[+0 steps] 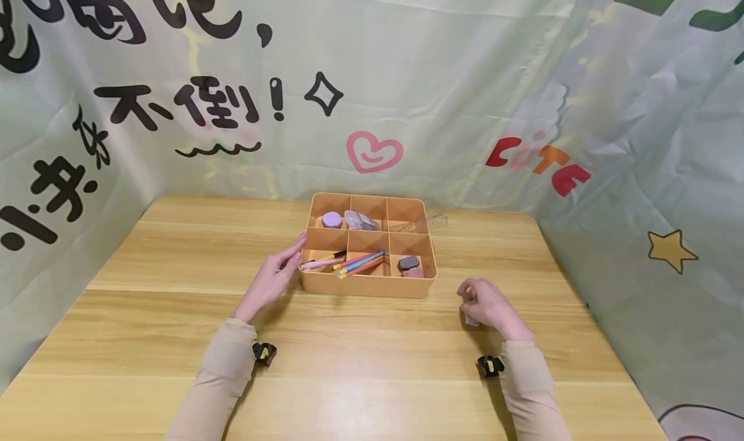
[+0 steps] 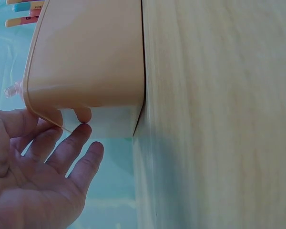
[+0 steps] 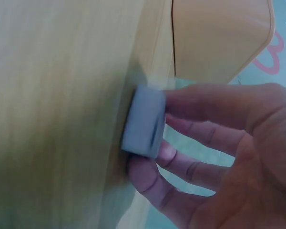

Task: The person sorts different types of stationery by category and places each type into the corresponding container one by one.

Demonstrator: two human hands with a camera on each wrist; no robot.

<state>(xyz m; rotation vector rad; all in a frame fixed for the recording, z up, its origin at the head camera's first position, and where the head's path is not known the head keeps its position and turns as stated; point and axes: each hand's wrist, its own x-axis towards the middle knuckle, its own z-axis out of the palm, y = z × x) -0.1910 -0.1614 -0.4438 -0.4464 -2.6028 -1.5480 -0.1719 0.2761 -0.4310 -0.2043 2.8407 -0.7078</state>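
An orange organizer box [image 1: 366, 288] with several compartments stands on the table. My left hand [image 1: 272, 278] is at its left side; in the left wrist view the fingertips [image 2: 81, 131] touch or nearly touch the box's corner, fingers loosely extended. To the right of the box, my right hand [image 1: 489, 307] pinches a small pale grey block [image 3: 142, 121] that looks like an eraser, just above or on the table. Pens [image 1: 323, 262], pencils [image 1: 361, 265] and a dark grey block [image 1: 409, 263] over a pink one lie in the front compartments.
Rear compartments hold a round purple item [image 1: 332, 219], a clear-wrapped item [image 1: 360, 220] and a transparent ruler [image 1: 427, 222] that sticks out past the right rim. A printed cloth [image 1: 442, 92] hangs behind and beside the wooden table [image 1: 372, 363].
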